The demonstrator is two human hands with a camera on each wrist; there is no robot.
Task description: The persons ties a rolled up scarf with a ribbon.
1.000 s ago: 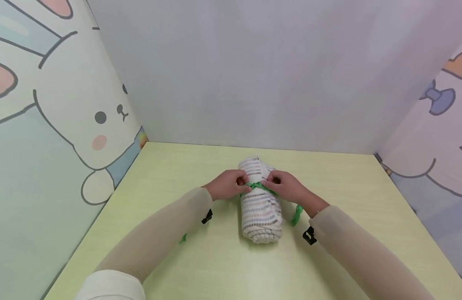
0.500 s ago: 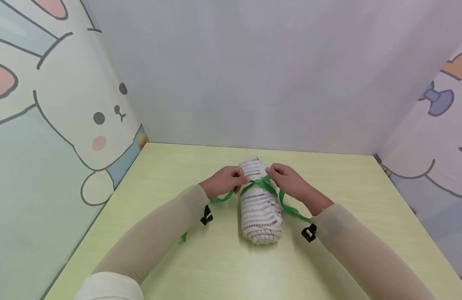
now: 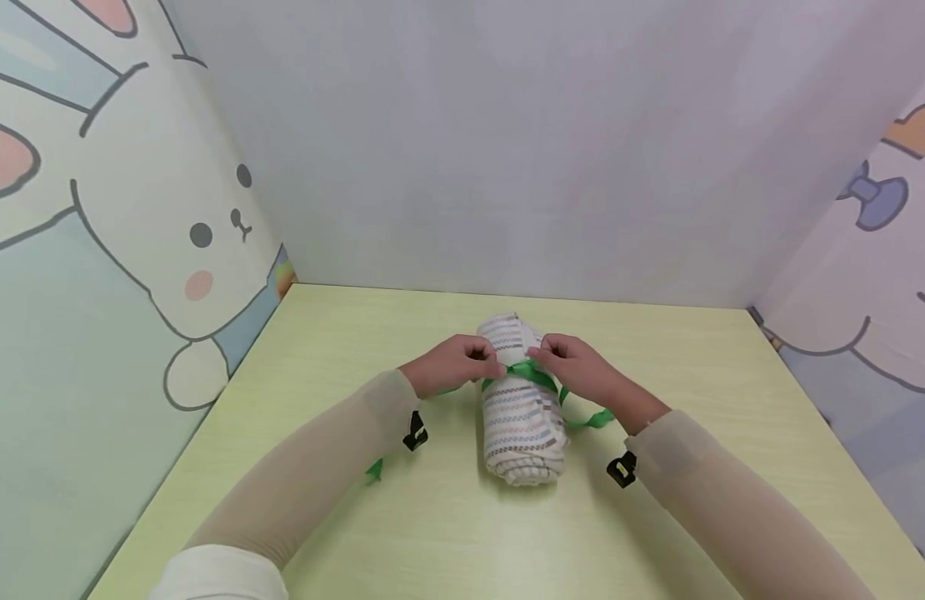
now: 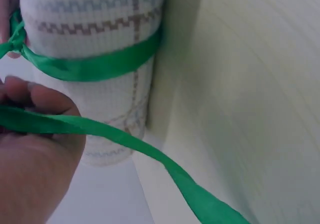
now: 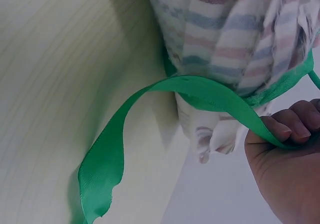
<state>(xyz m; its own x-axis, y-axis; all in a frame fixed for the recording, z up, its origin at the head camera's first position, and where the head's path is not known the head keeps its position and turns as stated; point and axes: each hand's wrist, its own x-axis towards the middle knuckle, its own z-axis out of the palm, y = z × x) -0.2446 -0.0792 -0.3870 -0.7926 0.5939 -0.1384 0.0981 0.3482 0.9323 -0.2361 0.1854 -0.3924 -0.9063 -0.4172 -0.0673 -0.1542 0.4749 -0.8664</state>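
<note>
A rolled striped towel [image 3: 521, 425] lies lengthwise on the table, with a green ribbon [image 3: 536, 374] wrapped round its middle and crossed on top. My left hand [image 3: 453, 364], at the towel's left side, pinches one end of the ribbon. In the left wrist view that ribbon [image 4: 115, 134] runs through the curled fingers and trails off toward the table. On the other side my right hand [image 3: 581, 367] grips the other end. From its fingers [image 5: 284, 129] the ribbon [image 5: 107, 159] loops down to the tabletop in the right wrist view. The crossing itself is partly hidden by my fingertips.
The pale yellow table [image 3: 432, 533] ends at a grey back wall [image 3: 507, 167]. A side panel with a cartoon rabbit [image 3: 155, 225] stands at the left, another printed panel [image 3: 867, 283] at the right. A loose ribbon tail [image 3: 375, 471] shows beside the left sleeve.
Both hands first drew up and apart slightly, lifting the ribbon ends, then lowered again close to the towel. The right-hand ribbon tail shifted and now curls on the table. The towel stayed in place.
</note>
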